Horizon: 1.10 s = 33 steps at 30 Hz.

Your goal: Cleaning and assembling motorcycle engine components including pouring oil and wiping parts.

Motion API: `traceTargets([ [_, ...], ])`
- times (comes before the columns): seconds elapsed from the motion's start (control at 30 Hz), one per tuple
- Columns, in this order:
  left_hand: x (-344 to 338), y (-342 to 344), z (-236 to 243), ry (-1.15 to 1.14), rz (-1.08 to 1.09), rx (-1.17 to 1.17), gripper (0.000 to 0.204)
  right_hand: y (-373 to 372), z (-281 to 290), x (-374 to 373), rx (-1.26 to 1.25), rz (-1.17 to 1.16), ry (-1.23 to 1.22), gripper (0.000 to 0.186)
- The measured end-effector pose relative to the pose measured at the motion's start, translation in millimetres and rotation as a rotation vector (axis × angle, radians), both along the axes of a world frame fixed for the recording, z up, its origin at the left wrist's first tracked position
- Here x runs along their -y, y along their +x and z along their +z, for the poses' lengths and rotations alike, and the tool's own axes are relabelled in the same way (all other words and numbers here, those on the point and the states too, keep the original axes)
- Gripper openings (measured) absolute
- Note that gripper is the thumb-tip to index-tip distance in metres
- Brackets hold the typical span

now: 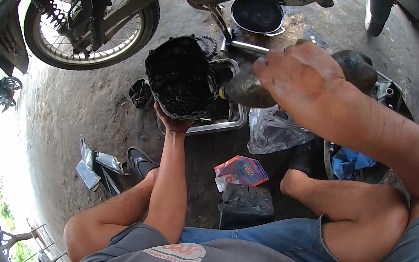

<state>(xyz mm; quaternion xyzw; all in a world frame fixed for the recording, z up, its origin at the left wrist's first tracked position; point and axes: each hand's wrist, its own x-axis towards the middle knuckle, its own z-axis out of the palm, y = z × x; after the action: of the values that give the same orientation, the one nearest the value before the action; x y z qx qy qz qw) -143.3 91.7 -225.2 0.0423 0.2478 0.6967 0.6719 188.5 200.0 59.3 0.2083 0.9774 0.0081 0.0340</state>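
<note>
My left hand [173, 122] grips the lower edge of a black, oily engine cover [177, 75], tilted above a metal tray [239, 124]. My right hand [303, 74] is closed on a grimy dark plastic bottle [247, 91], held tipped with its yellow nozzle [222, 92] at the cover's right side. Whether liquid comes out cannot be seen. A clear plastic bag [273, 137] lies right of the tray, and a small dark oily part [139, 94] sits left of the cover.
A raised motorcycle wheel [91, 18] hangs upper left. A black pan [257, 17], a dark container [352, 70] and a blue cloth [350, 161] lie around. Packets [241, 170], plastic wrappers [88, 173] and a black block [245, 211] are by my legs. A shoe [375, 20] shows top right.
</note>
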Motion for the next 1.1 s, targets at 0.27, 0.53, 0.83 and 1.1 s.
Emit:
traceTargets([
  [0.27, -0.1, -5.1, -5.1, 0.000, 0.003, -0.014, 0.087, -10.3, 5.6, 1.6, 0.117, -0.004, -0.011, 0.043],
  [0.53, -5.6, -9.4, 5.7, -0.006, 0.002, -0.053, 0.083, -14.1, -11.6, -2.4, 0.188, -0.071, -0.043, 0.039],
  [0.83, -6.4, -33.9, 9.8, -0.087, -0.084, -0.178, 0.081, -5.1, -38.0, -34.8, 0.077, -0.085, 0.129, 0.037],
  [1.1, -16.0, -54.2, 12.5, -0.066, -0.127, -0.192, 0.072, -11.7, -46.1, -31.4, 0.211, -0.106, -0.003, 0.033],
])
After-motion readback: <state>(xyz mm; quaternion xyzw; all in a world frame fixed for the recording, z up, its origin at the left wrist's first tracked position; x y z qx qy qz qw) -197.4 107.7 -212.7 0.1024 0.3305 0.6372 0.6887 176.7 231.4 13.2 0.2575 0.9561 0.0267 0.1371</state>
